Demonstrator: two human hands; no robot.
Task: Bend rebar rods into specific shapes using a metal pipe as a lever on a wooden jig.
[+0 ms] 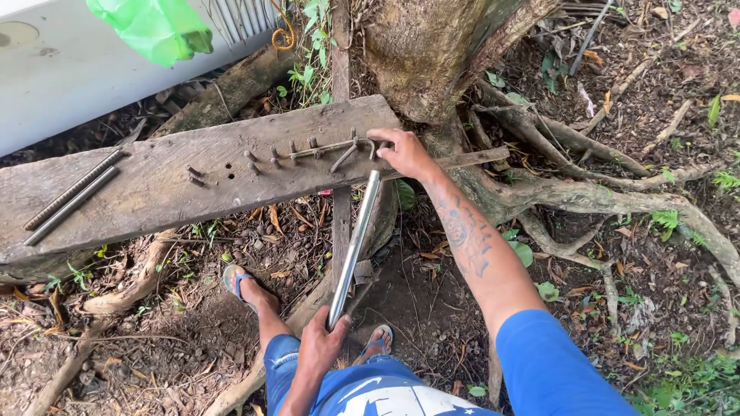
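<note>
A weathered wooden plank (169, 181) lies across tree roots, with several bent nails or pegs driven into it. A thin bent steel rod (331, 148) is threaded between the pegs. My right hand (402, 152) presses on the rod's hooked end at the plank's right edge. My left hand (322, 345) grips the near end of a long shiny metal pipe (354, 243), whose far end reaches the bent rod at the plank.
Two ribbed steel bars (71, 197) rest on the plank's left end. A tree trunk (432, 54) and thick roots (586, 189) lie behind and to the right. A green plastic bag (154, 29) hangs over a white slab (69, 69). My feet in sandals (240, 282) stand on bare soil.
</note>
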